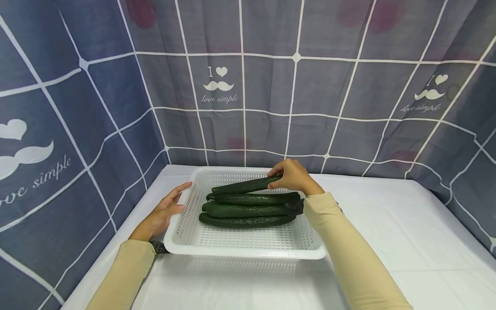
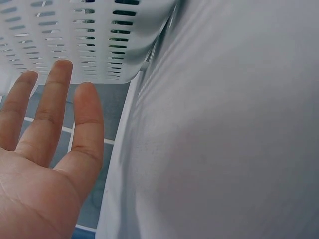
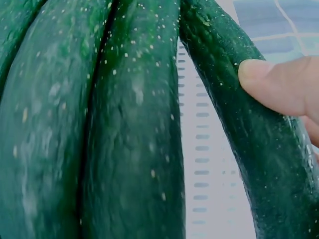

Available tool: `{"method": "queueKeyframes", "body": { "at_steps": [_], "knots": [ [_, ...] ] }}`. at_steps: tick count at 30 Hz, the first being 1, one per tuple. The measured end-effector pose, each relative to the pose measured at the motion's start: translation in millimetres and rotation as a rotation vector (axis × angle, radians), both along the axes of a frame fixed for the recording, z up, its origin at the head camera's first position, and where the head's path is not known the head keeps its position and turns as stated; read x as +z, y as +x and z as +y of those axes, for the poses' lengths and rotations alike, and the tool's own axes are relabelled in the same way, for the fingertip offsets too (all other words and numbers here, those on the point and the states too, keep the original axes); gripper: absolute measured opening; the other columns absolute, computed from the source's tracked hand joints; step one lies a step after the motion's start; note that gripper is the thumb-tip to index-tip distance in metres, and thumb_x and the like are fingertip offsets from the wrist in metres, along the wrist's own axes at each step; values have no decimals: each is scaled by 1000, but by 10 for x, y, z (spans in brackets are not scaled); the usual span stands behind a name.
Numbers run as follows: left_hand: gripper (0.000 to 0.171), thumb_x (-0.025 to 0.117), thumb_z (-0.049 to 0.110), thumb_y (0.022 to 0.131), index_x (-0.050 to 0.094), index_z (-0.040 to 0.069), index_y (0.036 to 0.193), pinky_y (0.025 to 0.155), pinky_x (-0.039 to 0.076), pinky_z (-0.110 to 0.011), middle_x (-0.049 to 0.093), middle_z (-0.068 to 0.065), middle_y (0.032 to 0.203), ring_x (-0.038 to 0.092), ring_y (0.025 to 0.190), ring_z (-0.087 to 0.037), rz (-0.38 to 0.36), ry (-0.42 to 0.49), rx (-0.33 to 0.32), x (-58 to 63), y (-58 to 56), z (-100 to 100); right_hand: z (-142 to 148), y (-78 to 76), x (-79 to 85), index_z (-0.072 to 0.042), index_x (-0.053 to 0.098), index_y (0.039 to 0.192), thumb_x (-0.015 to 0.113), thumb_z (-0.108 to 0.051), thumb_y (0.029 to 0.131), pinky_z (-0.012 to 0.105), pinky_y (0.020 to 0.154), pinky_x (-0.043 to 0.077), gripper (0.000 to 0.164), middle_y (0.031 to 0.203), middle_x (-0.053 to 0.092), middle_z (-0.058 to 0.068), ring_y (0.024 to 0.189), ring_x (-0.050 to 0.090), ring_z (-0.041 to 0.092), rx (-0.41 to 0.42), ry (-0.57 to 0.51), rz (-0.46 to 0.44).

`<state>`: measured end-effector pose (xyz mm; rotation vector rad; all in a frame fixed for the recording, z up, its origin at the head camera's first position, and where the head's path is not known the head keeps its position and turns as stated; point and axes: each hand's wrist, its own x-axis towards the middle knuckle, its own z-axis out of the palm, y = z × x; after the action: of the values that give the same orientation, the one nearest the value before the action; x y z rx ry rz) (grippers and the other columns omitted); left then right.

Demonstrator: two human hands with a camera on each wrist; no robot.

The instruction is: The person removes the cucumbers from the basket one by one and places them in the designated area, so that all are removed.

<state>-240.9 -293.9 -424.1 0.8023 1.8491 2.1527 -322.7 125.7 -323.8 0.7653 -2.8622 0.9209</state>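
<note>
Right hand pinches the rear cucumber near its right end; left hand, fingers extended, at the white basket's left rim. Right is nearer; cucumber runs leftward from it, roughly crosswise, inside the basket behind three other cucumbers.

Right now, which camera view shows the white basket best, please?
The head view: it shows the white basket from above, with most of its rim and the cucumbers. The left wrist view shows only a slotted part, near the left hand; the right wrist view, only a slotted strip between cucumbers.
</note>
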Motion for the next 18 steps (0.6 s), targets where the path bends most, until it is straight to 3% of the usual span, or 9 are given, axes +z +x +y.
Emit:
{"method": "queueKeyframes", "body": {
  "at_steps": [8, 18],
  "knots": [
    [61, 57, 7, 105, 53, 43, 154, 95, 57, -31, 54, 10, 148, 60, 125, -10, 3, -11, 10, -1, -3, -4, 108, 80, 59, -13, 87, 108, 97, -21, 77, 52, 97, 54, 34, 106, 83, 2, 106, 75, 28, -20, -42, 38],
    [60, 57, 8, 105, 53, 43, 154, 95, 56, -30, 55, 11, 147, 60, 125, -9, 12, -18, 11, -8, -17, 0, 234, 201, 164, -8, 86, 107, 96, -15, 79, 44, 89, 56, 31, 105, 82, 5, 97, 74, 26, 1, -133, 89]
  ]
}}
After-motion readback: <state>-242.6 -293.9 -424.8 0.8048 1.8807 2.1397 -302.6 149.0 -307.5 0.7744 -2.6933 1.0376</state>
